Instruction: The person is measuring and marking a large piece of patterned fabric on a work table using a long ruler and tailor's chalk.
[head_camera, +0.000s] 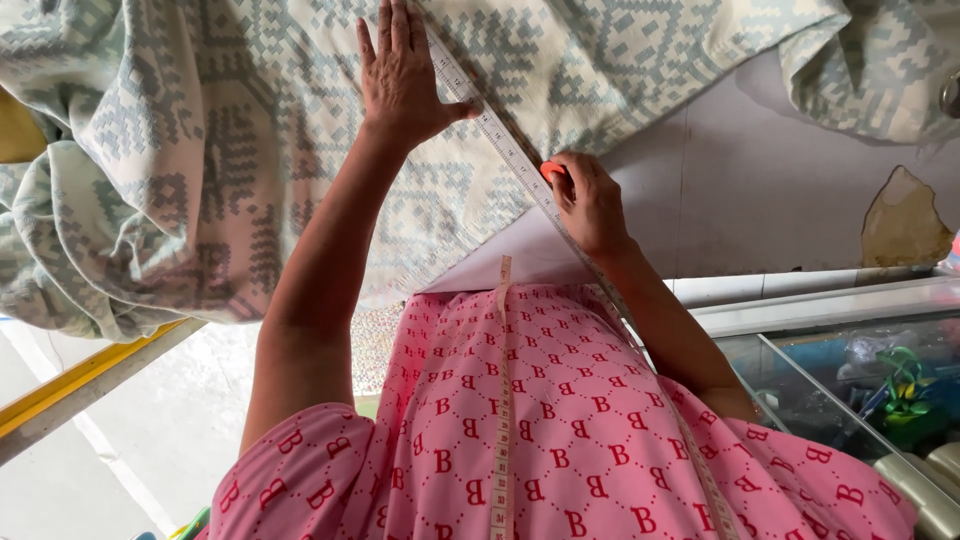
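A pale cloth with a grey-blue woven pattern lies spread over a worktable. My left hand presses flat on it, fingers together, thumb against a long ruler that runs diagonally across the cloth. My right hand is closed on a small orange piece of chalk at the ruler's edge, near the cloth's border. A measuring tape hangs down my pink patterned top.
The bare lilac tabletop shows right of the cloth, with a chipped patch. A glass display case with colourful items sits at lower right. A yellow-edged bar runs at lower left above a light floor.
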